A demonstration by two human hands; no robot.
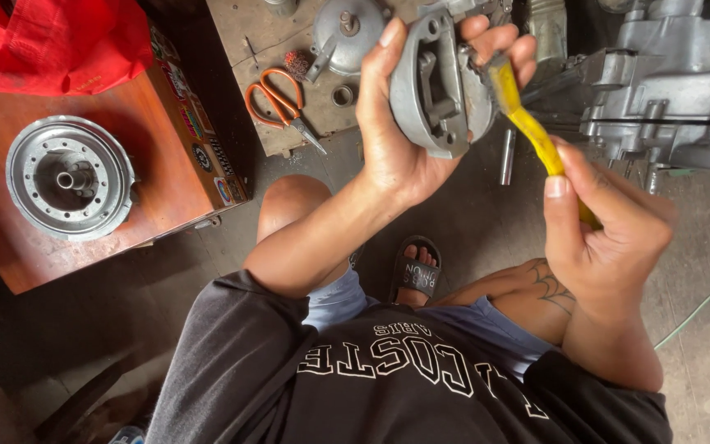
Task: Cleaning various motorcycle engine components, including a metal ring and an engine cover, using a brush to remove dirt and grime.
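Grey metal casting [437, 90] gripped upright in raised left hand [400, 140], right hand [610, 222] pinching yellow brush [527, 123] against it

The floor [470, 222] is bare grey concrete, dusty and stained, in soft even daylight. At the left stands a reddish-brown wooden table [158, 164], its side edge covered with stickers; a red cloth [51, 41] lies over its far corner and a round metal hub [69, 177] sits near its left edge. Beyond, a low worn board [248, 33] rests on the floor. A pale green cable [692, 316] runs along the right.
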